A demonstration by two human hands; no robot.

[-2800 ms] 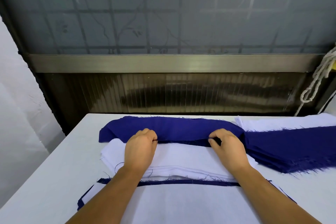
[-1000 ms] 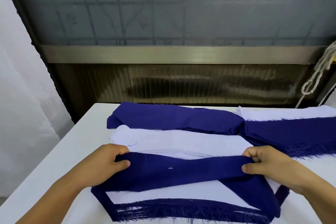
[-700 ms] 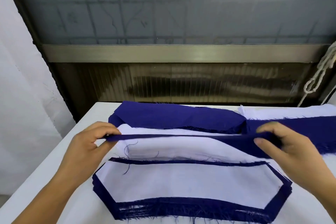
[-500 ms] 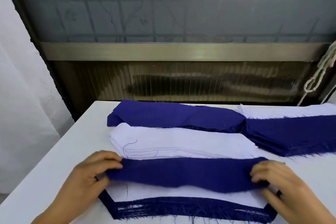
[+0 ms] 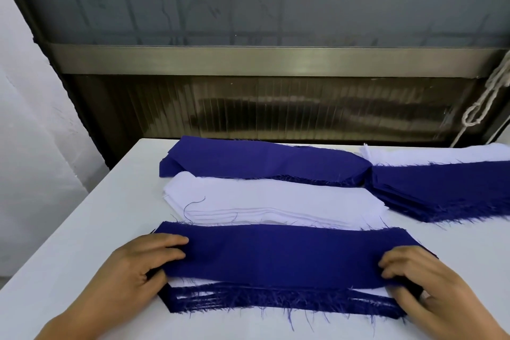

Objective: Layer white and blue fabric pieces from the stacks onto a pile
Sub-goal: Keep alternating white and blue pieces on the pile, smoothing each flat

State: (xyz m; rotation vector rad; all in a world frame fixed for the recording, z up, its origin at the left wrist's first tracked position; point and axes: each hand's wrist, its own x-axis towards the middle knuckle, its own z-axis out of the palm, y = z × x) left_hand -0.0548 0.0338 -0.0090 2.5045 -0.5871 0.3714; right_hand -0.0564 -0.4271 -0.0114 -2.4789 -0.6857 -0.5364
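Your white table (image 5: 82,229) carries the source stacks at the back: the blue stack (image 5: 262,160) and the white stack (image 5: 270,204) just in front, with more blue and white pieces (image 5: 447,190) to the right. The blue piece (image 5: 284,251), held stretched in the air a moment ago, now lies on the pile (image 5: 276,302), not yet squared to its frayed front edge. So this layer is nearly placed; white likely next. It's thin woven cloth, a long strip with angled ends and fuzzy threads. Your left hand (image 5: 138,270) and right hand (image 5: 422,276) pinch its ends, fingers curled.
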